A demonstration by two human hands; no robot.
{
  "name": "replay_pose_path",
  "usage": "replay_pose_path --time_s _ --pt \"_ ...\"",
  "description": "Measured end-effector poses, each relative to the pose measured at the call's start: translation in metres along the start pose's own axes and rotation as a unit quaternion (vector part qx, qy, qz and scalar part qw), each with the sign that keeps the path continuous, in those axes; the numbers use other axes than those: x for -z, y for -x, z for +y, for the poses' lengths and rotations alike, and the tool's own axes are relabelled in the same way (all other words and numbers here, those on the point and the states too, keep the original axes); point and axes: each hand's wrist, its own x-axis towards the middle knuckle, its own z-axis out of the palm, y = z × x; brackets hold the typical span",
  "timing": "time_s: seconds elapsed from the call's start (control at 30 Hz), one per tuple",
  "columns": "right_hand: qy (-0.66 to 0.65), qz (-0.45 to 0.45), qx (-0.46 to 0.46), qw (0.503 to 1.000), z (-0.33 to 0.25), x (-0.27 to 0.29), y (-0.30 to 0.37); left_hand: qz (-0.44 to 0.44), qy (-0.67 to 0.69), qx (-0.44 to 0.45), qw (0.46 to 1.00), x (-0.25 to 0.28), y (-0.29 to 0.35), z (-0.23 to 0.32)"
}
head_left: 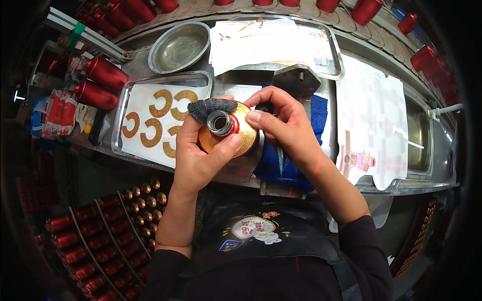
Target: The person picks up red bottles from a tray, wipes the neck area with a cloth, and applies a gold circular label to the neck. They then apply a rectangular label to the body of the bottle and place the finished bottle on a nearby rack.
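Note:
My left hand [198, 158] is wrapped round a red bottle, its threaded glass neck [220, 123] tipped up toward me. A dark grey knitted sleeve [213, 108] covers one finger of that hand. Around the bottle's shoulder lies a gold ring-shaped label [247, 138]. My right hand [288, 125] pinches this label at its upper right edge, thumb and forefinger together. Most of the bottle's body is hidden below the label and my hands. More gold C-shaped labels [152, 134] lie on a white sheet just left of my hands.
A metal tray [117, 138] holds the label sheet. Behind it stands a metal basin [203, 47]; white sheets [256, 42] fill another tray. Blue cloth [288, 173] lies under a dark metal bracket [296, 80]. Red bottles [98, 95] stand left; racked ones [95, 243] lie below. A sink [419, 150] is right.

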Motion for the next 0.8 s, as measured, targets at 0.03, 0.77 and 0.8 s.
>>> replay_pose_path --time_s 0.03,0.77,0.8 --pt "-0.002 -0.002 -0.011 1.0 -0.001 0.001 0.0 -0.001 -0.007 0.0 1.0 0.001 0.0 0.0" --pt "-0.019 -0.022 -0.065 0.997 -0.007 0.011 0.004 0.005 -0.015 -0.004 1.0 0.0 0.0 -0.002" --pt "-0.015 -0.026 -0.05 0.998 -0.006 0.011 0.004 0.006 -0.013 -0.003 1.0 0.0 0.0 -0.002"
